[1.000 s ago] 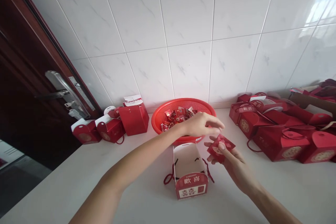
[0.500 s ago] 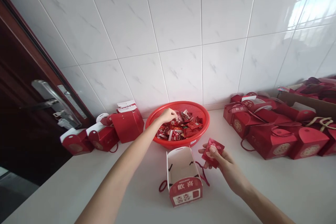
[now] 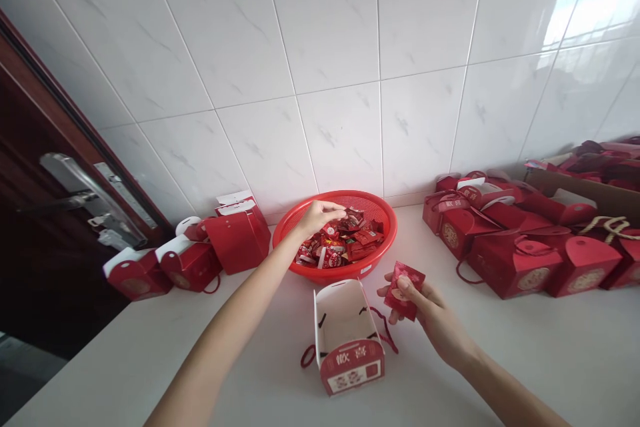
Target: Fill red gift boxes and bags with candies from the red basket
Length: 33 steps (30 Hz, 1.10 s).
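In the head view my left hand (image 3: 321, 216) reaches over the red plastic basket (image 3: 286, 255), its fingers pressed together. The fingertips are at the red candy packets (image 3: 365, 237) inside; whether one is pinched between them, I cannot make out. My right hand (image 3: 425, 310) is closed on a red square packet (image 3: 406, 288), thumb on top, to the right of the basket's front. Between my forearms stands an open red gift box (image 3: 353, 353) with a white inside and dark red cord handles; its inner floor looks bare.
Left of the basket stand several red boxes (image 3: 187, 263) near a dark door (image 3: 30, 213) with a metal handle. Many closed red boxes (image 3: 515, 263) crowd the right side, beside a cardboard carton (image 3: 600, 190) of red items. A tiled wall (image 3: 340, 133) rises behind the white table (image 3: 270, 373).
My left hand's fingers have straightened and shifted slightly right over the packets. My right hand keeps its packet in nearly the same place. The view has shifted a little.
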Each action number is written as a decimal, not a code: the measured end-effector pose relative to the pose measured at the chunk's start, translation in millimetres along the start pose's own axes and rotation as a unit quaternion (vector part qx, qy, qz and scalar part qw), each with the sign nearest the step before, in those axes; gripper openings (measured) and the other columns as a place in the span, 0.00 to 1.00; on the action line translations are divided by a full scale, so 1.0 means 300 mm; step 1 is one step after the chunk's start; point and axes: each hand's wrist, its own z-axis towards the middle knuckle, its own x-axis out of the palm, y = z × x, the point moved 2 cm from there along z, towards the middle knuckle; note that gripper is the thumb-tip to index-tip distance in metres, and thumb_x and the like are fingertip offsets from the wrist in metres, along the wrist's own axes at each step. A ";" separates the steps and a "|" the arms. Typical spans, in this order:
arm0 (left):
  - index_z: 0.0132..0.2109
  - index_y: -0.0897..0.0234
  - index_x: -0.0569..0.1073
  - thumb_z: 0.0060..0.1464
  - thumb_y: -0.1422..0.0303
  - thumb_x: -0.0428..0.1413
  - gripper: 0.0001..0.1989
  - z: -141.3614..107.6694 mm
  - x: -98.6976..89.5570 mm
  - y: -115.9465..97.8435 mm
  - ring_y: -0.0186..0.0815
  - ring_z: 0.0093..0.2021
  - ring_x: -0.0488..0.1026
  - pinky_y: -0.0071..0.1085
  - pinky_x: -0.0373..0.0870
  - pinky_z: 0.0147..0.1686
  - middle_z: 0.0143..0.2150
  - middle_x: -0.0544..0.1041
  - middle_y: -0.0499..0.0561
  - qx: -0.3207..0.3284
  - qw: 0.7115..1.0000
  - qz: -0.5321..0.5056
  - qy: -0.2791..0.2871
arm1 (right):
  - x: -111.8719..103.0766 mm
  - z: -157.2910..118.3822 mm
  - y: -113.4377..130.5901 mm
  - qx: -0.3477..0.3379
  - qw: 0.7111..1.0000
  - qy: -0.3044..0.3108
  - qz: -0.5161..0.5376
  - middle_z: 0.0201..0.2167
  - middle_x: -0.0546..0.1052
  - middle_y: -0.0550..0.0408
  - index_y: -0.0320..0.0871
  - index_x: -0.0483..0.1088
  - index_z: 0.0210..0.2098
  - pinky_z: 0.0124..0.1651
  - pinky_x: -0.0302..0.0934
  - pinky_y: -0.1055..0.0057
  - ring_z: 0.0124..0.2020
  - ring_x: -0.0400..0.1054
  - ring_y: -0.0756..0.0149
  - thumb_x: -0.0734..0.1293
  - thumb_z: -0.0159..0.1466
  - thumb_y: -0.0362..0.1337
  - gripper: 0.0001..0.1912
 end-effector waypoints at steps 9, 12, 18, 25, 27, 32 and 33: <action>0.35 0.62 0.85 0.45 0.69 0.68 0.06 -0.159 0.111 -0.172 0.44 0.49 0.78 0.39 0.75 0.49 0.46 0.83 0.56 0.115 0.988 -0.017 0.105 | 0.004 -0.008 0.009 0.024 0.993 0.041 0.105 0.39 0.80 0.49 0.44 0.74 0.47 0.37 0.61 0.65 0.26 0.70 0.67 0.69 0.63 0.55 0.23; 0.37 0.60 0.85 0.49 0.71 0.66 0.07 -0.200 0.160 -0.210 0.42 0.49 0.78 0.37 0.74 0.50 0.48 0.82 0.55 0.155 0.973 0.063 0.159 | 0.007 -0.009 0.021 0.011 0.991 0.052 0.120 0.39 0.80 0.50 0.44 0.75 0.46 0.36 0.61 0.65 0.25 0.69 0.68 0.70 0.63 0.53 0.21; 0.41 0.58 0.85 0.51 0.70 0.65 0.08 -0.234 0.216 -0.221 0.44 0.55 0.76 0.39 0.70 0.57 0.55 0.79 0.55 0.152 0.943 0.147 0.256 | 0.005 -0.006 0.038 -0.041 0.991 0.032 0.120 0.34 0.76 0.55 0.43 0.75 0.36 0.33 0.62 0.68 0.25 0.66 0.70 0.74 0.60 0.49 0.15; 0.40 0.62 0.83 0.52 0.66 0.65 0.08 -0.230 0.232 -0.209 0.41 0.45 0.79 0.35 0.74 0.46 0.44 0.82 0.54 0.087 0.969 0.062 0.222 | -0.002 -0.016 0.040 -0.023 0.995 0.004 0.097 0.34 0.77 0.54 0.43 0.75 0.36 0.35 0.61 0.66 0.25 0.66 0.69 0.74 0.59 0.50 0.17; 0.42 0.63 0.81 0.51 0.66 0.65 0.10 -0.229 0.246 -0.208 0.39 0.39 0.79 0.34 0.75 0.42 0.38 0.82 0.52 0.046 0.974 0.030 0.219 | -0.003 -0.019 0.036 -0.017 0.996 0.000 0.092 0.35 0.77 0.53 0.43 0.74 0.37 0.36 0.60 0.66 0.27 0.66 0.67 0.73 0.60 0.52 0.18; 0.42 0.64 0.77 0.48 0.70 0.66 0.12 -0.223 0.286 -0.207 0.35 0.35 0.77 0.31 0.74 0.38 0.36 0.80 0.50 0.027 0.972 0.016 0.231 | -0.003 -0.019 0.032 -0.035 0.997 0.005 0.075 0.32 0.74 0.55 0.44 0.74 0.37 0.36 0.60 0.67 0.28 0.64 0.67 0.72 0.61 0.53 0.18; 0.43 0.63 0.77 0.48 0.71 0.66 0.13 -0.221 0.292 -0.205 0.35 0.36 0.77 0.31 0.73 0.38 0.36 0.80 0.50 0.030 0.971 0.016 0.236 | -0.003 -0.019 0.033 -0.040 0.997 0.005 0.069 0.30 0.73 0.56 0.44 0.74 0.36 0.36 0.60 0.67 0.28 0.63 0.67 0.73 0.61 0.52 0.17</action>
